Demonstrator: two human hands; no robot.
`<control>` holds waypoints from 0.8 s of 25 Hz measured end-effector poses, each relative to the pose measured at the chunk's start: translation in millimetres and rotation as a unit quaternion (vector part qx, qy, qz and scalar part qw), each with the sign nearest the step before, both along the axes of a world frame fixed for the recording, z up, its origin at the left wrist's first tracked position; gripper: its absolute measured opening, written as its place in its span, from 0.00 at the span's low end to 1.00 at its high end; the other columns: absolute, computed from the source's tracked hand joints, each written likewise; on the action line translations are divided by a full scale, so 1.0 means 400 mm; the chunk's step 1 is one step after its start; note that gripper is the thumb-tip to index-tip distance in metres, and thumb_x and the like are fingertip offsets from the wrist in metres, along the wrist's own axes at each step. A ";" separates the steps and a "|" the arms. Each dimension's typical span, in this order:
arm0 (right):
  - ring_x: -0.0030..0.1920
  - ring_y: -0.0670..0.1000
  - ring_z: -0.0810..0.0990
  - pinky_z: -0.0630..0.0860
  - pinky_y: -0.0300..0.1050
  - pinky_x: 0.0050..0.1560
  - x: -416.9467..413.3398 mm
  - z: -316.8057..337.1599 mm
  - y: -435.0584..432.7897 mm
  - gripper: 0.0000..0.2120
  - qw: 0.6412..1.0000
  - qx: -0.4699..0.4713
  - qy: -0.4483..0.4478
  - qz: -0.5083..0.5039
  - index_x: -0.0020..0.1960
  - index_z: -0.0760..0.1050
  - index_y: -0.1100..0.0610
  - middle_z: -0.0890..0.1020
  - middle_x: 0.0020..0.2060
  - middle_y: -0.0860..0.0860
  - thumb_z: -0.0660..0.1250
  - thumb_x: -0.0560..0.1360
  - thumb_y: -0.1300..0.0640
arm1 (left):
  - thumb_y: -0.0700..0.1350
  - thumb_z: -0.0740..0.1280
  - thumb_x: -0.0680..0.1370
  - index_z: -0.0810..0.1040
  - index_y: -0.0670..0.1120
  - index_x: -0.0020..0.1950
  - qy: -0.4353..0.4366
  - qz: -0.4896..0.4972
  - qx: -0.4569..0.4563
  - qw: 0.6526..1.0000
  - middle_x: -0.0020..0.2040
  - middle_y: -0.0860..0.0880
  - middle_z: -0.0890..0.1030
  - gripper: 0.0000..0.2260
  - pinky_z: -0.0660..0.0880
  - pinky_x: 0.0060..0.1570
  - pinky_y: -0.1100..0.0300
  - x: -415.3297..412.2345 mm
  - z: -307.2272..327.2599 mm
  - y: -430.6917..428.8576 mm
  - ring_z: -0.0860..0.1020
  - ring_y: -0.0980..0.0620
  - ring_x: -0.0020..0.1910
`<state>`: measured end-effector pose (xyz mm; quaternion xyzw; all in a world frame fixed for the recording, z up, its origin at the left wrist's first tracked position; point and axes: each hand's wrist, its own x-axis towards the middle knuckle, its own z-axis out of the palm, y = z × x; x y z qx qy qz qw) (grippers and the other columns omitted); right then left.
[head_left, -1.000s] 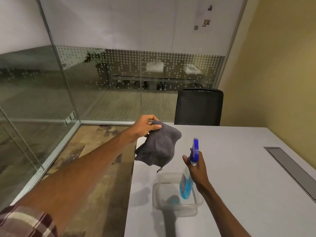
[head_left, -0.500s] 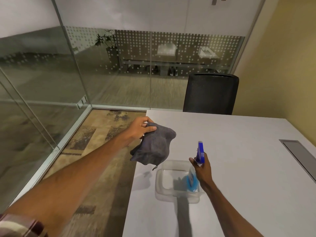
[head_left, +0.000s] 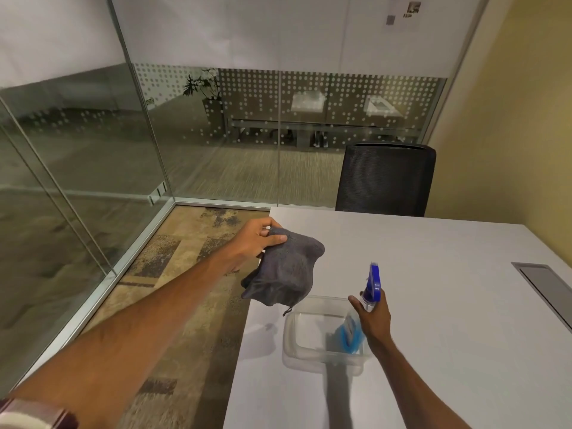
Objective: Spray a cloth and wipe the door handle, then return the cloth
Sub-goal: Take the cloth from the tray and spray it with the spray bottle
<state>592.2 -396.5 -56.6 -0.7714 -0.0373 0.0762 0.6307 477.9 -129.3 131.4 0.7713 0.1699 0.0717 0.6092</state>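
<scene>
Glass-walled office, white desk [head_left: 433,274] at right, black chair [head_left: 385,178] behind it. Left hand [head_left: 255,243] raised over desk's left edge, fingers pinching top of grey cloth [head_left: 283,274]; cloth hangs bunched above clear plastic tub [head_left: 297,342]. Right hand [head_left: 373,317] wrapped around neck of blue spray bottle [head_left: 370,292]; bottle's base inside tub's right end.

Grey cloth [head_left: 283,270], blue spray bottle [head_left: 368,300], white table [head_left: 433,274].

Cloth [head_left: 283,272] matt, nubbly – tub [head_left: 309,354] clear plastic – table [head_left: 433,305] smooth.
</scene>
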 end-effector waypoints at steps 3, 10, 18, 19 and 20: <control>0.67 0.62 0.71 0.69 0.60 0.66 -0.019 -0.003 -0.022 0.35 1.000 -0.021 0.007 0.004 0.74 0.60 0.58 0.71 0.70 0.58 0.72 0.73 0.56 | 0.38 0.70 0.80 0.79 0.45 0.47 -0.013 -0.006 0.004 1.000 0.45 0.43 0.84 0.04 0.78 0.41 0.55 -0.018 0.015 -0.005 0.82 0.49 0.45; 0.51 0.61 0.75 0.71 0.43 0.48 -0.235 -0.024 -0.012 0.23 0.991 0.000 -0.057 -0.119 0.54 0.67 0.55 0.72 0.47 0.55 0.75 0.68 0.50 | 0.36 0.69 0.80 0.79 0.45 0.48 -0.039 0.004 -0.029 0.999 0.47 0.43 0.84 0.04 0.81 0.42 0.58 -0.079 0.047 -0.019 0.83 0.51 0.45; 0.57 0.50 0.81 0.79 0.40 0.53 -0.259 0.221 0.253 0.28 0.950 0.143 0.054 0.272 0.64 0.72 0.51 0.80 0.59 0.48 0.65 0.71 0.34 | 0.39 0.69 0.81 0.78 0.47 0.48 -0.047 0.032 -0.057 0.997 0.43 0.48 0.85 0.04 0.79 0.35 0.62 -0.265 0.045 0.018 0.84 0.55 0.42; 0.56 0.53 0.83 0.81 0.44 0.52 -0.267 0.235 0.281 0.26 0.932 0.151 0.067 0.323 0.61 0.76 0.53 0.83 0.56 0.51 0.68 0.71 0.36 | 0.39 0.69 0.81 0.77 0.47 0.48 -0.046 0.042 -0.061 0.996 0.43 0.49 0.85 0.04 0.78 0.36 0.61 -0.301 0.041 0.033 0.84 0.55 0.42; 0.55 0.56 0.83 0.82 0.48 0.51 -0.280 0.243 0.305 0.23 0.913 0.159 0.079 0.367 0.58 0.78 0.54 0.84 0.54 0.54 0.70 0.71 0.40 | 0.40 0.69 0.81 0.77 0.48 0.48 -0.047 0.056 -0.068 0.995 0.43 0.50 0.85 0.04 0.78 0.36 0.62 -0.340 0.036 0.046 0.83 0.55 0.42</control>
